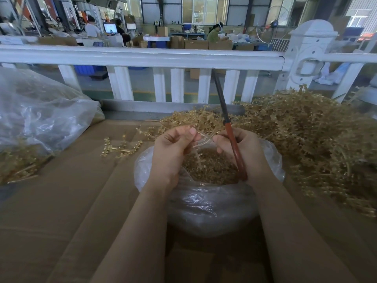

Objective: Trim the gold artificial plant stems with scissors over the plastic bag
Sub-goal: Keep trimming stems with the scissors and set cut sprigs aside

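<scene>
Workshop, cardboard surface (67,201) before white railing (142,56). Your left hand (173,152) pinches gold stem (201,139) over open plastic bag (204,205); your right hand (242,152) grips scissors (224,111), blades closed, pointing up. Stem pile (306,135) at right.

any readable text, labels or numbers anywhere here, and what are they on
None can be read.
Monitors in the background: content too small and blurred.
Red and orange signs at far right: blurred.
Scissors, plastic bag, cardboard surface: no visible print.
</scene>
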{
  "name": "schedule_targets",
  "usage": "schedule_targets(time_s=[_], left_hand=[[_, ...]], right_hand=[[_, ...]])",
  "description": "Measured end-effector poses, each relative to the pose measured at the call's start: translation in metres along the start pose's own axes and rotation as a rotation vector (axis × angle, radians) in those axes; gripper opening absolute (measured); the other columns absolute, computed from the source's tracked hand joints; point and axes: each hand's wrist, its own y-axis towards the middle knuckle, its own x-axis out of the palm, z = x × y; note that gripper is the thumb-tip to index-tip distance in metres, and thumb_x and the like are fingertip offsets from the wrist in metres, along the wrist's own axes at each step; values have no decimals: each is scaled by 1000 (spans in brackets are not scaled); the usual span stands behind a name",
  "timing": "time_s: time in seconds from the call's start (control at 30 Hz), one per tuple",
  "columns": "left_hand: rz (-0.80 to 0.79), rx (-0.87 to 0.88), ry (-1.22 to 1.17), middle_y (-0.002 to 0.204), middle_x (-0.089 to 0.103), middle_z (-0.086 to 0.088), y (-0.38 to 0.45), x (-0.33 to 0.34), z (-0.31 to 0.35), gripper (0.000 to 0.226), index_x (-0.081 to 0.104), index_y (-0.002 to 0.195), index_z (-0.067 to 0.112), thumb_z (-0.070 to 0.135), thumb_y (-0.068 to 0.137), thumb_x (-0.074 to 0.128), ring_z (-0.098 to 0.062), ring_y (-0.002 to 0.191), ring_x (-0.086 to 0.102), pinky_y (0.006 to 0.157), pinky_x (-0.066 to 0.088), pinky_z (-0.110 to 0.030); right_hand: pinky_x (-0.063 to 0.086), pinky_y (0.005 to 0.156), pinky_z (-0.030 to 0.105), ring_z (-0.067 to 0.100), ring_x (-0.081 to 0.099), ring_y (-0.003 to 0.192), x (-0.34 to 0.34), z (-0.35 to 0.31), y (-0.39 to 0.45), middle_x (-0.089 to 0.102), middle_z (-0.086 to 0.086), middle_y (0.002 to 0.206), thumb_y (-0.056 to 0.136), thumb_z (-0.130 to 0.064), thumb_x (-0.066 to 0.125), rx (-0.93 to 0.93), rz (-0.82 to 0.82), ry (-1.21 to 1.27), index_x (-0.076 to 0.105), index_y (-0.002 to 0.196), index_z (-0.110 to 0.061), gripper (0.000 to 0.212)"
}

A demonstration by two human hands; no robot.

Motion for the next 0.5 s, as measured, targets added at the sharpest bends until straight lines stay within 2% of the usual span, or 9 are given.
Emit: schedule_targets(time_s=[0.1,0.23,0.33,0.4,0.5], left_hand=[[-13,-5,-8,70,71,4,1,1,0,17,67,96,-5,11,95,61,-3,61,60,62,50,-18],[-15,-26,-33,71,70,2,1,0,1,16,68,82,10,11,96,60,-6,62,61,63,51,-21],[8,22,-38,70,66,3,0,-1,2,16,67,81,11,10,95,61,-7,62,58,62,51,-19],[64,63,-57,72,65,0,0,-1,2,14,65,81,9,7,95,62,-7,62,56,64,50,-18],[157,130,-22,74,62,1,1,-1,0,16,63,80,12,6,95,63,-9,65,55,67,50,-20]], right_hand=[[36,42,9,0,50,39,-1,0,0,66,0,58,89,-16,76,-6,-6,-2,70,78,-16,13],[44,54,8,-2,59,51,1,0,-1,68,-4,58,88,-18,78,-60,-35,-84,72,79,-13,11],[47,62,13,-1,62,62,3,1,-1,67,-9,64,79,-33,85,-98,-19,-144,72,81,-15,22],[46,65,20,-4,60,65,3,3,-2,66,-18,68,73,-48,85,-151,3,-234,71,81,-28,26],[41,65,14,-8,61,76,4,3,-7,64,-33,80,68,-75,71,-278,-15,-440,59,83,-51,31]])
